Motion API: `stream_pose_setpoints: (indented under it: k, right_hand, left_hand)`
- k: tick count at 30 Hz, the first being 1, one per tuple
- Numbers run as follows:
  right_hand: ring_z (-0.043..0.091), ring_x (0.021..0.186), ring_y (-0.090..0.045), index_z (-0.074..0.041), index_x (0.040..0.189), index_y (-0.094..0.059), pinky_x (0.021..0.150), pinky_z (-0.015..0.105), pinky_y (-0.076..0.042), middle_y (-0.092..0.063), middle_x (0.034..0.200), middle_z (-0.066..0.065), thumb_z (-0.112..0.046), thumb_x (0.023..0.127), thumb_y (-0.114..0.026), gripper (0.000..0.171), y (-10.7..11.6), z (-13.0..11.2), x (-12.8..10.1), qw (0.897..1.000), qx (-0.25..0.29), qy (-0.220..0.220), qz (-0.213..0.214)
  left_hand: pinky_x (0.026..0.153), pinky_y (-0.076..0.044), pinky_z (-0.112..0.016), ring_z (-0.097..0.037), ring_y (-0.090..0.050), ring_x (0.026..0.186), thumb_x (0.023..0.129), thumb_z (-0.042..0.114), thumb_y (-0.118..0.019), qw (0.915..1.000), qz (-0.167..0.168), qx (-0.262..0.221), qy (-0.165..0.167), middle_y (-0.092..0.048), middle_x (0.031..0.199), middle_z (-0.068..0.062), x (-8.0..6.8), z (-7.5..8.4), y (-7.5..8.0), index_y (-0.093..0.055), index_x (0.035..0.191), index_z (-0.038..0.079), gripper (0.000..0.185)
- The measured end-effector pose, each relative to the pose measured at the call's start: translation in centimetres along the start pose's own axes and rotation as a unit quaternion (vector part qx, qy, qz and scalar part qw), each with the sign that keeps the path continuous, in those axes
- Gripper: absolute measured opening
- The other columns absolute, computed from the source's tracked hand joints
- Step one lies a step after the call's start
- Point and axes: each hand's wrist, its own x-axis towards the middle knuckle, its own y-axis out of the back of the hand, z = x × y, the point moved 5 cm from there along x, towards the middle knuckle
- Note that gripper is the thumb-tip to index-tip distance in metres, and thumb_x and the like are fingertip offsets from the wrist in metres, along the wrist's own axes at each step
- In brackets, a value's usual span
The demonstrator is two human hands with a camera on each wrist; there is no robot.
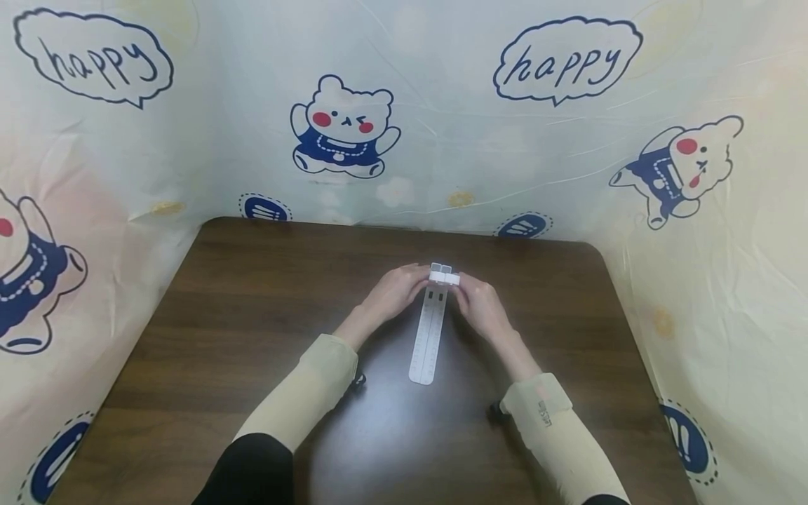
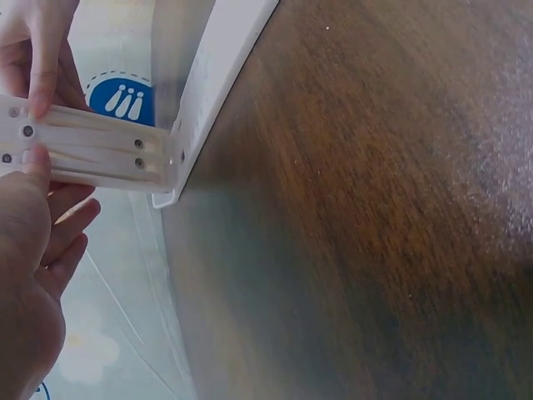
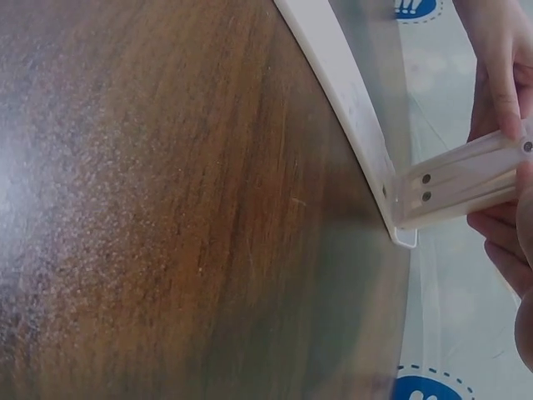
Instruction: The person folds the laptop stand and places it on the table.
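A white plastic folding stand (image 1: 428,344) has a long flat base lying on the brown table. At the base's far end a white upright part (image 2: 100,150) rises, made of slim arms joined by round metal rivets. My left hand (image 1: 393,293) pinches this upright from the left, its thumb on the near face in the left wrist view. From the right side, my right hand (image 1: 482,305) pinches the same upright, with thumb and finger on its riveted arms. A small clear lip (image 3: 405,239) sticks out at the foot. The upright's far side is hidden.
The dark wooden table (image 1: 221,351) spreads out around both arms. Behind it and at both sides hangs a pale printed curtain (image 1: 454,140) with bears and lettering. Black wrist cameras (image 1: 496,412) sit under the pale sleeves.
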Motion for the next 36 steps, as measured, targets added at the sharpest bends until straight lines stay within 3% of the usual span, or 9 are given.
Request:
stream_pose_setpoints:
  k: [16,21,26,30,36]
  right_hand:
    - [0.039,0.108,-0.082,0.0,0.118,-0.079,0.099,0.052,-0.068,-0.083,0.117,0.021,-0.001,0.101,-0.076,0.017,0.3,0.7,-0.1,1.0,0.004,-0.019,-0.016]
    - [0.039,0.11,-0.082,-0.001,0.119,-0.078,0.1,0.052,-0.068,-0.083,0.119,0.021,-0.004,0.104,-0.073,0.016,0.2,0.8,-0.3,0.999,0.015,-0.024,-0.014]
    - [0.038,0.124,-0.078,-0.002,0.135,-0.075,0.107,0.054,-0.064,-0.08,0.133,0.019,-0.005,0.104,-0.074,0.032,0.3,0.9,-0.6,0.998,0.042,-0.051,-0.007]
    - [0.038,0.128,-0.076,-0.002,0.141,-0.072,0.108,0.054,-0.064,-0.078,0.137,0.019,-0.003,0.101,-0.078,0.041,1.3,0.3,-0.9,0.998,0.049,-0.039,0.015]
    - [0.04,0.122,-0.078,-0.001,0.139,-0.073,0.105,0.054,-0.065,-0.079,0.132,0.021,0.002,0.095,-0.082,0.045,3.4,-1.9,-1.1,0.997,0.042,0.017,0.056]
  left_hand:
    - [0.125,-0.053,-0.047,-0.029,-0.08,0.118,0.106,0.008,-0.071,0.9988,0.011,0.046,-0.016,-0.085,0.117,-0.011,-0.2,0.7,-0.3,-0.077,0.116,0.006,0.012]
    - [0.126,-0.052,-0.049,-0.033,-0.076,0.127,0.107,0.009,-0.07,0.9993,0.014,0.031,-0.014,-0.081,0.13,-0.015,-0.3,0.7,0.0,-0.076,0.126,0.004,0.021]
    - [0.123,-0.054,-0.051,-0.04,-0.069,0.139,0.107,0.016,-0.071,0.9994,0.031,0.011,-0.002,-0.072,0.148,-0.017,-0.7,1.2,1.4,-0.066,0.149,0.004,0.044]
    - [0.122,-0.055,-0.051,-0.038,-0.068,0.14,0.107,0.017,-0.073,0.9983,0.05,0.015,-0.027,-0.069,0.152,-0.017,-1.0,2.3,2.4,-0.059,0.157,0.006,0.053]
    - [0.129,-0.049,-0.054,-0.032,-0.062,0.15,0.105,0.018,-0.076,0.9934,0.08,0.024,-0.079,-0.063,0.161,-0.012,-1.8,3.9,4.0,-0.054,0.162,0.009,0.062]
